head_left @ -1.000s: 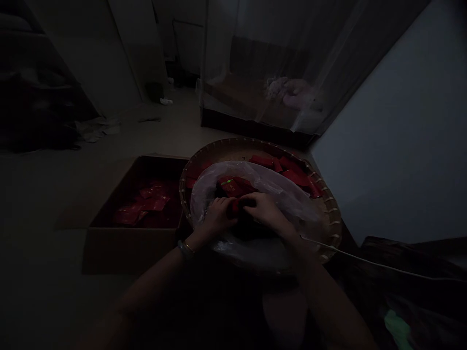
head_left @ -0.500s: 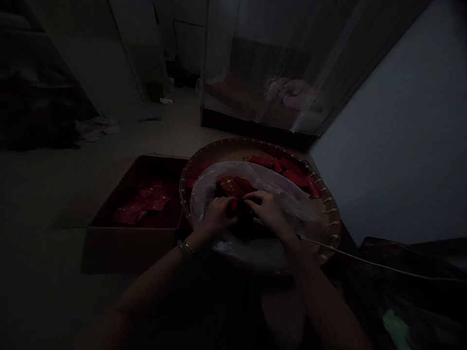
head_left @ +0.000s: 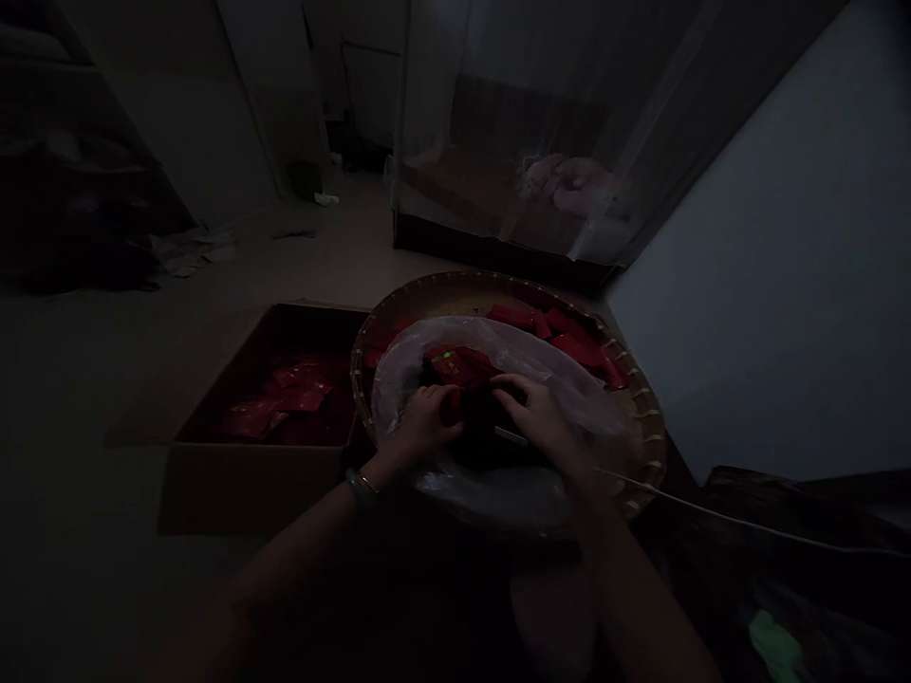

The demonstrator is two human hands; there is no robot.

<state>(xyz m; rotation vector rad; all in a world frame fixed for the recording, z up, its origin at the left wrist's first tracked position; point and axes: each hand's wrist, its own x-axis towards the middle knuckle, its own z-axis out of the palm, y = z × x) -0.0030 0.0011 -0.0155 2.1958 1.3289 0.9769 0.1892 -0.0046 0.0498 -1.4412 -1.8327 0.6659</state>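
My left hand, with a bangle at the wrist, is closed on a small red packet; most of it is hidden by the fingers. Thumb and fingertips of my right hand are drawn together just to the right of it; whatever they pinch is lost in the dark. Below and between the hands is a black object with a pale strip, its shape unclear. Red packets with gold print lie just beyond my fingers, on clear plastic sheeting in a round woven basket.
More red packets lie along the basket's far right side. To the left, an open cardboard box holds several red packets. A white cord runs off right. A wall stands at the right, a netted bed behind.
My right hand has moved slightly right, away from the left hand, uncovering more of the pale strip. My left hand has stayed in place with the red packet.
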